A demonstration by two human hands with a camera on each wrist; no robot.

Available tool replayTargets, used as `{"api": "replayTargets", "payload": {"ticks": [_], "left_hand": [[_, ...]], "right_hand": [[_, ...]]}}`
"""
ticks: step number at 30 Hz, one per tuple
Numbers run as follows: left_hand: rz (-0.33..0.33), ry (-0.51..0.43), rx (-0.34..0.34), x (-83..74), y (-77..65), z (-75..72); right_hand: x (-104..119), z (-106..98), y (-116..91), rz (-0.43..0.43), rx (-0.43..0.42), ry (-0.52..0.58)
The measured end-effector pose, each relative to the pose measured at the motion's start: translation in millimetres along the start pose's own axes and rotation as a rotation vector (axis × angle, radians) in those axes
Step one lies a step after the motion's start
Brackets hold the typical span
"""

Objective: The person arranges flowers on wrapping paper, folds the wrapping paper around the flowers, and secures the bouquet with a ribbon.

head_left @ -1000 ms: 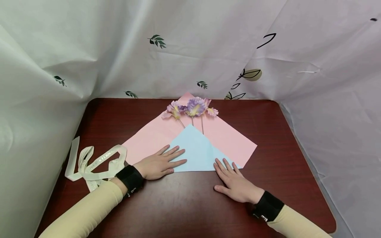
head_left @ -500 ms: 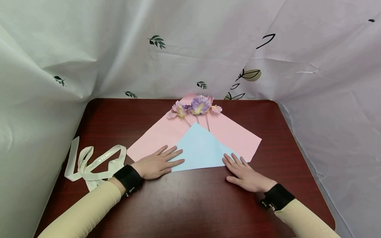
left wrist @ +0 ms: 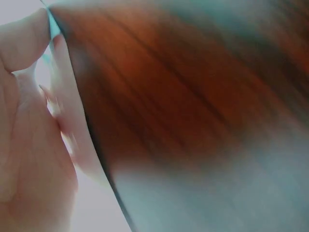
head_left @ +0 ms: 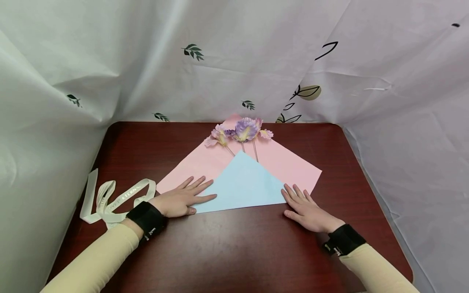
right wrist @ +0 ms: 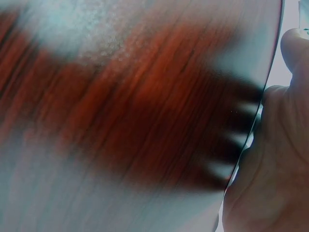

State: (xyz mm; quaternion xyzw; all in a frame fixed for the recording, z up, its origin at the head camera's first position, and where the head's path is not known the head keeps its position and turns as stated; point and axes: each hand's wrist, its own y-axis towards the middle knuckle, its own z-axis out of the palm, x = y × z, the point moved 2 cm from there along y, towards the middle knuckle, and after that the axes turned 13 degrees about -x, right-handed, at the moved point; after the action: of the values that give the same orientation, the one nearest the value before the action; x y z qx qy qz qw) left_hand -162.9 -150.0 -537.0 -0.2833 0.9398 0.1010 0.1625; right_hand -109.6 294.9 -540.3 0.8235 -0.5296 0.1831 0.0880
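Observation:
A pink sheet of paper (head_left: 291,162) lies on the table, its near part covered by a light blue triangular flap (head_left: 243,183). Three pink and purple artificial irises (head_left: 245,129) rest on the pink, heads toward the far corner; their lower stems are hidden under the blue flap. My left hand (head_left: 181,200) rests with spread fingers over the left end of the flap and the pink beside it. At the other end my right hand (head_left: 307,209) lies with straight fingers on the blue flap's right corner. Both wrist views show a palm low beside the tabletop.
A loosely looped cream ribbon (head_left: 126,197) with printed lettering lies left of the paper, close to my left wrist. The dark red wooden table (head_left: 234,252) has rounded corners. A pale curtain (head_left: 227,61) with leaf prints hangs around its back and sides.
The paper and flowers have shifted slightly right and turned a little. My right hand has moved right and away from me. My left hand has slid left along the flap, uncovering more blue.

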Motion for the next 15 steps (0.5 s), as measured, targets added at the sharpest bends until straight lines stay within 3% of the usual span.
{"api": "replayTargets", "payload": {"ticks": [8,15], "left_hand": [[-0.046,0.008,0.047,5.2,-3.1,-7.1],[-0.041,0.015,0.034,4.0,-2.7,-9.3]], "right_hand": [[0,-1,0,0.003,-0.016,-0.007],[11,-7,5,0.047,-0.087,-0.083]]}}
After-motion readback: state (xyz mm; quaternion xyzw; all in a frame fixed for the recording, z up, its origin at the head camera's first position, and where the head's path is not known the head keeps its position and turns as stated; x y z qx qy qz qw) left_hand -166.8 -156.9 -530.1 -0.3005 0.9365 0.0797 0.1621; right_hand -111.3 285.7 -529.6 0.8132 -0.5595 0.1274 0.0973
